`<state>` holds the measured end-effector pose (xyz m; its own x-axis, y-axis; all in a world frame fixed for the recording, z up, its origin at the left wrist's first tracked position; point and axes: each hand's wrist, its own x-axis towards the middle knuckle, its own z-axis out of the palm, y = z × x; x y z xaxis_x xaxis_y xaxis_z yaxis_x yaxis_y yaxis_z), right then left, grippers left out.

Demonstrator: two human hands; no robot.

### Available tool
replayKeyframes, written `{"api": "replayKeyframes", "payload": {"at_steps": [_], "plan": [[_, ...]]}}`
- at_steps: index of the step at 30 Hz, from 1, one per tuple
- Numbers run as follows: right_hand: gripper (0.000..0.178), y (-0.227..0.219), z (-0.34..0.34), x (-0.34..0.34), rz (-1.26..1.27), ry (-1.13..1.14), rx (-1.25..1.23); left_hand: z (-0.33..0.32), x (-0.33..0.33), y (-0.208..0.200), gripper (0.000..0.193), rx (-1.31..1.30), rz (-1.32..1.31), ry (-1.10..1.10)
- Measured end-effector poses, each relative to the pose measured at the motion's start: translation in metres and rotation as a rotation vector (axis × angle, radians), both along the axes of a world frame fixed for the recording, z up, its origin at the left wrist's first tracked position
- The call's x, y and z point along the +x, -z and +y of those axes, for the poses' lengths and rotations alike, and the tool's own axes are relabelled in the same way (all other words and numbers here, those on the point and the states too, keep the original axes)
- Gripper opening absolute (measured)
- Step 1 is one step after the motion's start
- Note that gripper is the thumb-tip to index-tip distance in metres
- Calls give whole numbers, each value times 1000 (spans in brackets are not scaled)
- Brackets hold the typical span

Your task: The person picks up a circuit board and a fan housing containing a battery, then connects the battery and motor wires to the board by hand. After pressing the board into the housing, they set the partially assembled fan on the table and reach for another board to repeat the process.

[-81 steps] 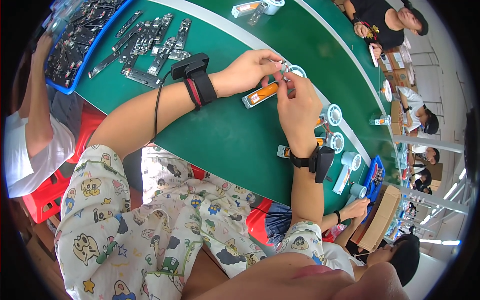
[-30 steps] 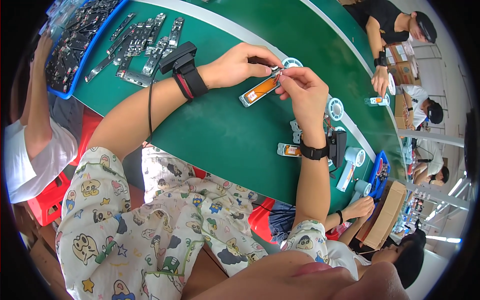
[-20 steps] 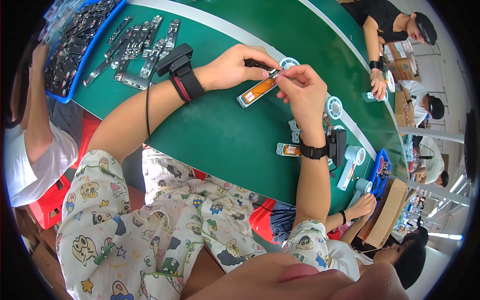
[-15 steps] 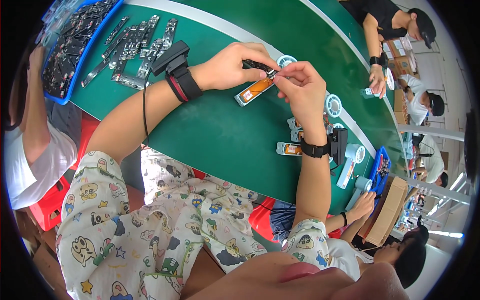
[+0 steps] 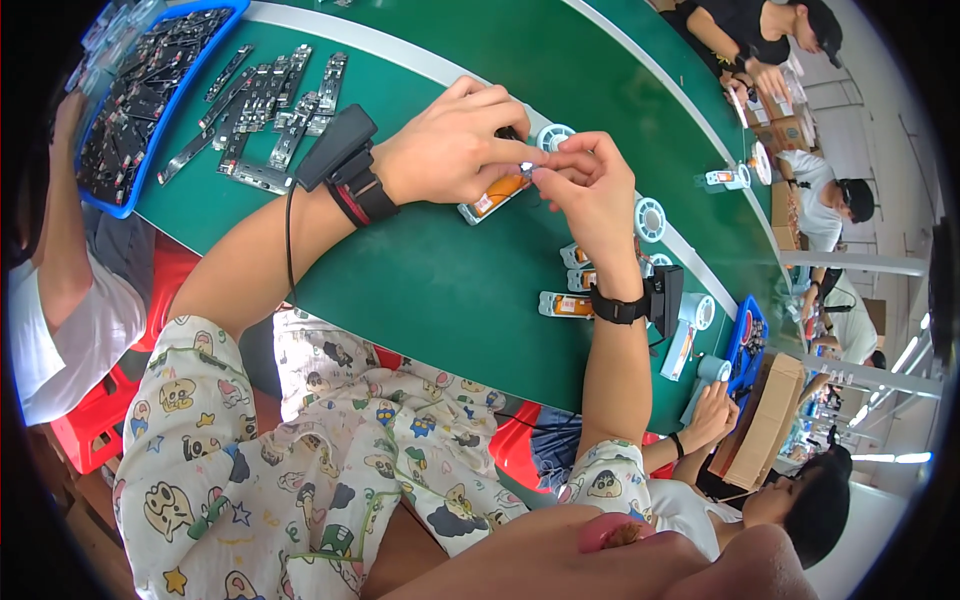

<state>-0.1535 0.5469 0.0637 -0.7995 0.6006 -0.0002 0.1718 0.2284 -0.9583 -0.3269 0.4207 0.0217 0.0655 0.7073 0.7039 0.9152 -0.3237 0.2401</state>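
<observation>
Holding a pale blue fan (image 5: 488, 203) slantwise in the left hand (image 5: 445, 150), above the middle of the desk (image 5: 420, 275), close to the pale strip (image 5: 392, 50) along the far edge. Curling left fingers over the fan from above, nearly closed, with an orange cell (image 5: 509, 188) showing below and a bit of black part (image 5: 508, 132) under the index finger. Poising the right hand (image 5: 600, 195) opposite, thumb and index finger almost meeting beside a tiny white plug (image 5: 527, 168) at the left fingertips. Cannot tell about a firm right-hand grip on the plug, nor about contact between fan and desk. Seeing black boards (image 5: 262, 97) spread toward the far left corner of the desk, just beside a blue tray (image 5: 133, 195) full of more at the left end. Finding 3 open fans (image 5: 567, 304) near the right wrist, 1 closed fan (image 5: 680, 348) farther toward the right end, then a blue bin (image 5: 745, 345), a carton (image 5: 765, 420) and a co-worker's hand (image 5: 712, 415).
</observation>
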Motion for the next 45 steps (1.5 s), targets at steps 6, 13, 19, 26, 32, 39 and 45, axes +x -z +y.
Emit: {"api": "replayKeyframes", "payload": {"at_steps": [6, 13, 19, 26, 32, 39, 45], "plan": [[31, 9, 1, 1, 103, 17, 57, 2, 5, 2, 33, 52, -10, 13], [23, 13, 5, 3, 96, 8, 202, 5, 5, 1, 30, -3, -20, -29], [17, -1, 6, 13, -120, -86, 332, 10, 7, 13, 26, -105, -504, 173], [22, -6, 6, 14, -187, -57, 183, 11, 18, 17, 22, -405, -1128, 191], [18, 17, -4, 4, -25, 4, 554, 6, 14, 19, 23, -456, -1347, 191], [11, 28, -5, 3, 37, 76, 936, 11, 32, 8, 19, -522, -1497, 160], [6, 19, -24, 5, -160, 120, 1078, 12, 27, 8, 18, -596, -1560, 143]]}}
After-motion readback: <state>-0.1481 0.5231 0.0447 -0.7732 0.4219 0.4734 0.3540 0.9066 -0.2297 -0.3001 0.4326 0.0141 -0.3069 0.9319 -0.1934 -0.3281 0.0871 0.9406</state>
